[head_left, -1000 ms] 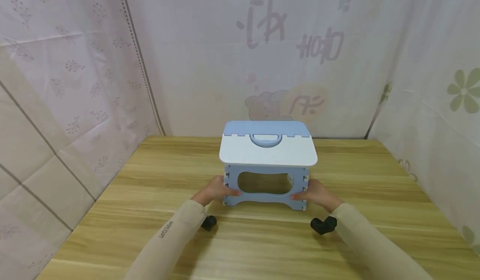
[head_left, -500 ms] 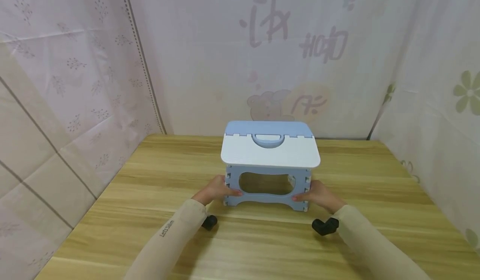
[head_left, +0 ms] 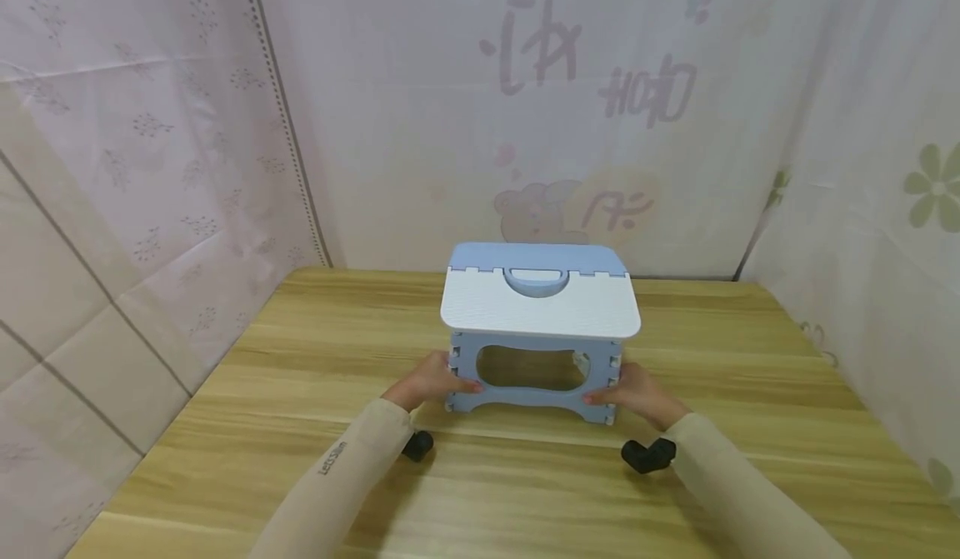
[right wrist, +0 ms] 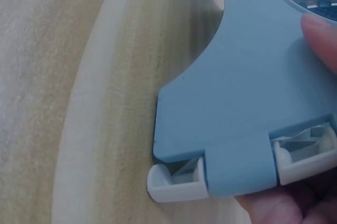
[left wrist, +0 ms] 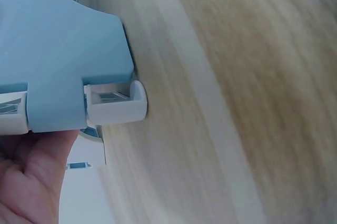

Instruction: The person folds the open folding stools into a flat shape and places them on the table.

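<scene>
Thumbs in front, hidden fingers probably curled behind, the left hand (head_left: 431, 381) and right hand (head_left: 637, 392) gripped opposite ends of the stool (head_left: 540, 313), upright on the table (head_left: 517, 501); steadiness called for even pressure.

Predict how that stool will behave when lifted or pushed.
The stool is probably light for its size: it looks plastic, and its front panel has a large cutout. Its jointed seam suggests it might fold. Standing wide and low, it would likely slide before tipping.
</scene>
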### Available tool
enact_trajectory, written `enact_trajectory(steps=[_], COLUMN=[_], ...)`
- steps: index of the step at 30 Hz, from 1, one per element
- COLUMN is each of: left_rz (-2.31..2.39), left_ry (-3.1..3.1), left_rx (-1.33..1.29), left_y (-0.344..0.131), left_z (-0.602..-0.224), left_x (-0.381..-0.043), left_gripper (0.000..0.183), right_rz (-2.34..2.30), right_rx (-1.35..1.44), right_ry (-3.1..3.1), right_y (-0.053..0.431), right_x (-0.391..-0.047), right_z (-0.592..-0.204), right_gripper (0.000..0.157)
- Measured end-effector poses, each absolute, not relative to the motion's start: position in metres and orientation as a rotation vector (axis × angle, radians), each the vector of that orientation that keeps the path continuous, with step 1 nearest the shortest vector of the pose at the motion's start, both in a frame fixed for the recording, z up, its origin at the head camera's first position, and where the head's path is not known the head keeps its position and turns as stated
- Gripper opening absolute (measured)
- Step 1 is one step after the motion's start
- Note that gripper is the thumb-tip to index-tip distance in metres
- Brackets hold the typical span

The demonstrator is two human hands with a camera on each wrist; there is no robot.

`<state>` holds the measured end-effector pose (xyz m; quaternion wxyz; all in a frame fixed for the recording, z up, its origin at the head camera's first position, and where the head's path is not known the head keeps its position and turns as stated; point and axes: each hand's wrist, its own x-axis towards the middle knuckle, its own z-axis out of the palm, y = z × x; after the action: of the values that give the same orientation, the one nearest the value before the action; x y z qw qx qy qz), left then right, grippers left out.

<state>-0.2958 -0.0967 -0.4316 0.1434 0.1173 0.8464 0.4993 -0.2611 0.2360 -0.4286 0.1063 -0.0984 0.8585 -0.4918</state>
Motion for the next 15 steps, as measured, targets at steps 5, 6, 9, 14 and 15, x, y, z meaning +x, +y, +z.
enact_trajectory(steps=[5, 6, 9, 14, 15], left_rz=[1.425, 1.423, 1.432, 1.428, 1.418], left_ry=[2.457, 2.458, 2.447, 2.444, 2.447], left_rx=[0.351, 0.355, 0.360, 0.370, 0.367], left_y=[-0.0938, -0.0935, -0.0939, -0.0966, -0.0968], left_z=[-0.4322, -0.4324, -0.4327, -0.4342, -0.4347], left_x=[-0.2963, -0.2963, -0.2968, -0.2981, -0.2982], left_gripper=[0.030, 0.030, 0.031, 0.033, 0.033], right_rz=[-1.430, -1.430, -1.437, -1.441, -1.438], right_rx=[-0.272, -0.265, -0.280, -0.317, -0.315], right_ry=[2.531, 2.528, 2.512, 2.488, 2.488], right_y=[0.2384, 0.2385, 0.2383, 0.2378, 0.2379], right_x=[-0.2606, -0.2605, -0.2609, -0.2625, -0.2626], right_z=[-0.4282, -0.4279, -0.4264, -0.4240, -0.4242], right_gripper=[0.069, 0.069, 0.071, 0.074, 0.074])
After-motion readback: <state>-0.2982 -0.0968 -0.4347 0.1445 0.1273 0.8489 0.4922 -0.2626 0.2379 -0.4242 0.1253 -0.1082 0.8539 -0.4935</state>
